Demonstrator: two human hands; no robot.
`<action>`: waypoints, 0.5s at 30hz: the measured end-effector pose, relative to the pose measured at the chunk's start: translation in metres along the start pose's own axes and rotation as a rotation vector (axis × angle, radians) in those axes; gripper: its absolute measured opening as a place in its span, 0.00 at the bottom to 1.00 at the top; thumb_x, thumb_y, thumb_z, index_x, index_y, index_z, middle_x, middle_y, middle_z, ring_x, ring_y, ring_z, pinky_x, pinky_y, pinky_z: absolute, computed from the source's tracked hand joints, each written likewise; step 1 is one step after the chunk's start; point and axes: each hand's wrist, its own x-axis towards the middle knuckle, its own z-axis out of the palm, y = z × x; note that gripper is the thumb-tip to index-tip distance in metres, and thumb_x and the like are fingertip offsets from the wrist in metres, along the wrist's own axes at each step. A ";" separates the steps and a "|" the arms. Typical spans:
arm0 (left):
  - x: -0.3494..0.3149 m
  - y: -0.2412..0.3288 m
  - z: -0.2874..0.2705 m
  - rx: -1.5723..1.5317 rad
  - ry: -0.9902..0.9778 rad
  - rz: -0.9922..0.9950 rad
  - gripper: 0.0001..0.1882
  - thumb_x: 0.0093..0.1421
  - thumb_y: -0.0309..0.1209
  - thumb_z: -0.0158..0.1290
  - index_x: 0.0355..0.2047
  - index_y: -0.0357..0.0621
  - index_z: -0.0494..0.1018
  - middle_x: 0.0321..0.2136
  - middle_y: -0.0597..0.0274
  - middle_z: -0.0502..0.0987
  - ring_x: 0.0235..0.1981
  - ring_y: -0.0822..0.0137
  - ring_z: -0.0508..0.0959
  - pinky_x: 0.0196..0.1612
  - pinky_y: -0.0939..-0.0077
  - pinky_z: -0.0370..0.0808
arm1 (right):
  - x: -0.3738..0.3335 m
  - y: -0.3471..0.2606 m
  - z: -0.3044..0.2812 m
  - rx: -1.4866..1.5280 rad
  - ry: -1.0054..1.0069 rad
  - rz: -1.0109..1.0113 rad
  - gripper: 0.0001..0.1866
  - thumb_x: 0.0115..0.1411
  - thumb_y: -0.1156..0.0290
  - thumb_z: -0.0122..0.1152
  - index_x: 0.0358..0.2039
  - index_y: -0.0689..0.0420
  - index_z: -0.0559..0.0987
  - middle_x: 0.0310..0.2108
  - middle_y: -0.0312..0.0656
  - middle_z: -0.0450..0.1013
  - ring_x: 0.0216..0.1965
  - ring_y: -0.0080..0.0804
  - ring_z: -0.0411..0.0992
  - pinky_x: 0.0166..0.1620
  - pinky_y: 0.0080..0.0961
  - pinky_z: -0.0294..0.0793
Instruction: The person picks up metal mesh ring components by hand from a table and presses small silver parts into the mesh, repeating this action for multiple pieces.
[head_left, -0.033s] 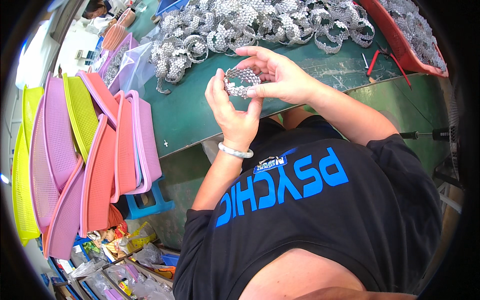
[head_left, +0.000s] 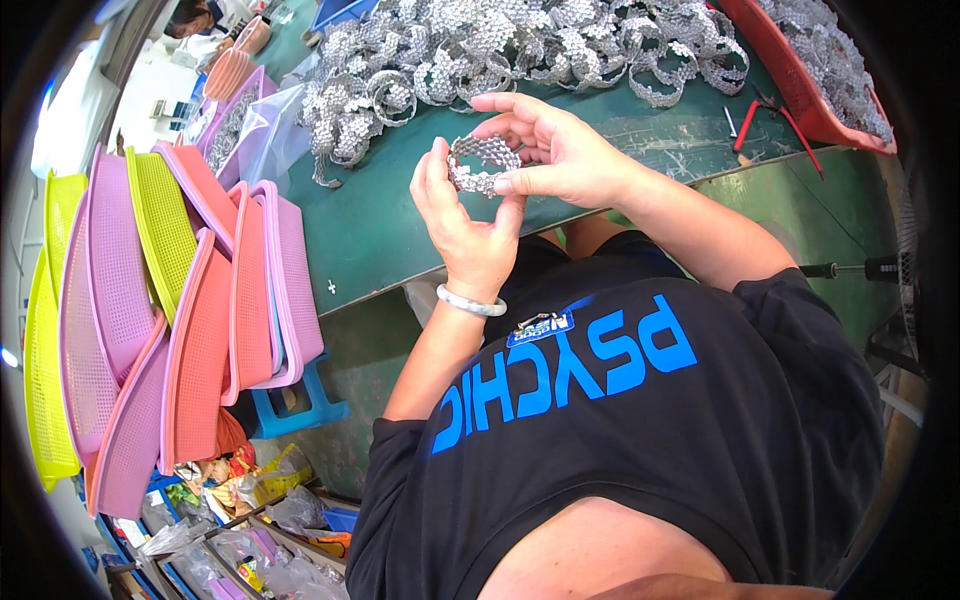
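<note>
From my remote feed I see a silvery, honeycomb-like band (head_left: 478,183), a green table (head_left: 350,235), red-handled pliers (head_left: 803,138) by its near edge, and coral, purple and lime mesh-patterned baskets (head_left: 118,250) beside its left edge.

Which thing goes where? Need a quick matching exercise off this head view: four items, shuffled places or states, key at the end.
Things
1. silver openwork band
2. pale bangle
3. red-handled pliers
4. red plastic basket

Places or states
A. upper right, loaded with silver pieces
B. held between left hand and right hand
C. lying by the edge of the green tabletop
D. worn around the left wrist

Pairs: 1-B, 2-D, 3-C, 4-A
</note>
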 end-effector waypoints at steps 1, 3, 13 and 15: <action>0.000 0.000 0.000 -0.003 0.002 0.000 0.40 0.42 0.29 0.63 0.55 0.37 0.56 0.47 0.53 0.60 0.43 0.63 0.67 0.47 0.71 0.66 | 0.000 0.001 -0.001 0.007 -0.007 -0.008 0.39 0.45 0.79 0.63 0.57 0.57 0.55 0.46 0.41 0.65 0.46 0.24 0.65 0.50 0.23 0.64; -0.001 -0.001 0.001 -0.010 0.005 0.001 0.40 0.43 0.29 0.63 0.54 0.37 0.56 0.48 0.53 0.59 0.43 0.64 0.67 0.46 0.72 0.66 | 0.000 0.002 -0.001 0.004 -0.016 -0.037 0.39 0.45 0.79 0.63 0.57 0.57 0.55 0.47 0.41 0.65 0.47 0.25 0.65 0.50 0.23 0.63; 0.001 0.007 0.004 0.036 -0.029 0.020 0.38 0.42 0.27 0.61 0.54 0.36 0.57 0.48 0.53 0.60 0.45 0.62 0.66 0.46 0.72 0.66 | -0.007 -0.004 -0.010 -0.047 -0.014 -0.091 0.40 0.44 0.79 0.64 0.58 0.57 0.55 0.49 0.43 0.63 0.50 0.28 0.63 0.52 0.26 0.62; 0.003 0.011 0.000 0.108 -0.055 0.074 0.38 0.43 0.27 0.61 0.54 0.36 0.57 0.49 0.53 0.60 0.47 0.60 0.65 0.47 0.72 0.65 | -0.010 -0.003 -0.009 0.054 -0.008 -0.101 0.40 0.44 0.79 0.64 0.58 0.57 0.55 0.49 0.42 0.64 0.50 0.29 0.62 0.52 0.27 0.63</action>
